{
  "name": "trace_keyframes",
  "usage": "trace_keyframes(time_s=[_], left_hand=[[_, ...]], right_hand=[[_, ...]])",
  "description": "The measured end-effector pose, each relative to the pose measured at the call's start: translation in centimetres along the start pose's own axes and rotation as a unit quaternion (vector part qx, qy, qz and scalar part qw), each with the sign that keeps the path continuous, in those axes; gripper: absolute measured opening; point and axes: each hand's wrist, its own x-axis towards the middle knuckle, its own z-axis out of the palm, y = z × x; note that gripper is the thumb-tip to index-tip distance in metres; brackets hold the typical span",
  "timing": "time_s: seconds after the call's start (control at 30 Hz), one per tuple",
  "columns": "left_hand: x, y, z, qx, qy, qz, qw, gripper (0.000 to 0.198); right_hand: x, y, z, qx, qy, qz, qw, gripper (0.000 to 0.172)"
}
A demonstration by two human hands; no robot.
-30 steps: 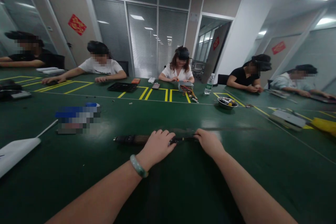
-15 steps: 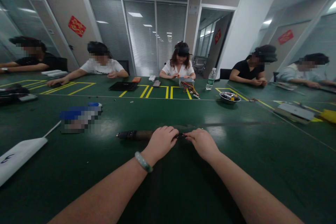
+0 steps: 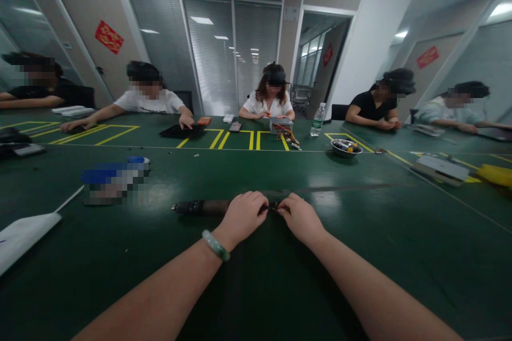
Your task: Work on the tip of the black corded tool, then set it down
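A dark, long electric screwdriver [image 3: 202,207] lies sideways on the green table, its metal tip pointing left. My left hand [image 3: 245,216], with a jade bangle [image 3: 216,245] on the wrist, is closed over the tool's right end. Close by on the right, the fingers of my right hand [image 3: 301,219] pinch a small dark piece [image 3: 274,206] at that end. Fingers cover most of this piece, so its kind and whether it is joined to the tool cannot be made out.
A blurred blue-and-white packet [image 3: 116,178] and a white object [image 3: 26,237] lie to the left. Across the green table [image 3: 256,168] are a metal bowl [image 3: 346,148], a water bottle [image 3: 318,120] and a box with coloured wires [image 3: 283,128]. Several people sit along the far side.
My right hand has drawn slightly closer to my left at the tool's right end. The view has shifted a little. Across the table, a person's hand has moved onto a black flat object.
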Motion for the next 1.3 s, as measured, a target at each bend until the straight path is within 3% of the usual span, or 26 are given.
trace_keyframes(time_s=[0.13, 0.8, 1.3], left_hand=[[0.0, -0.1, 0.0, 0.001, -0.003, 0.006, 1.0, 0.01], [-0.2, -0.7, 0.4, -0.019, 0.02, 0.027, 0.999, 0.011], [-0.1, -1.0, 0.4, -0.021, 0.013, 0.032, 0.999, 0.012]], right_hand=[[0.0, -0.1, 0.3, 0.005, -0.007, -0.01, 1.0, 0.02], [0.5, 0.9, 1.5, 0.062, 0.079, -0.097, 0.99, 0.002], [1.4, 1.0, 1.6, 0.038, 0.073, -0.152, 0.985, 0.003]])
